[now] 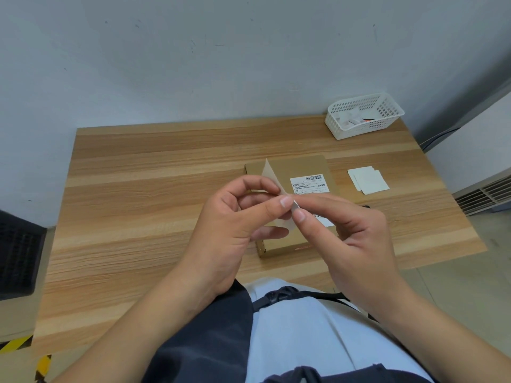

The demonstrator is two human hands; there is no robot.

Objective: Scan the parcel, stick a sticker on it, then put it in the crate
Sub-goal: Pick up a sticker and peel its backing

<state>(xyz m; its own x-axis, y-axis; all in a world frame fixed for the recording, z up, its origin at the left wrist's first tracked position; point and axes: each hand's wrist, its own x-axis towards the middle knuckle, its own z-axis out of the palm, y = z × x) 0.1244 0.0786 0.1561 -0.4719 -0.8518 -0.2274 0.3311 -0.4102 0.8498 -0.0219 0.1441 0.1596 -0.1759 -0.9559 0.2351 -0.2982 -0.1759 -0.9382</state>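
A flat brown cardboard parcel [301, 170] with a white barcode label [310, 184] lies on the wooden table [154, 189]. Both hands hover just above it. My left hand [235, 225] holds a white sticker sheet [269, 175] between thumb and fingers, with the sheet standing up from the fingers. My right hand [348, 233] pinches a corner of that sheet with thumb and forefinger, where a small edge is curled back. The hands hide the near half of the parcel. A black crate [19, 255] stands left of the table.
A small pile of white sticker sheets [369, 179] lies right of the parcel. A white perforated basket [365, 116] sits at the table's far right corner. A small dark object [366, 207] peeks out behind my right hand. A wall runs behind the table.
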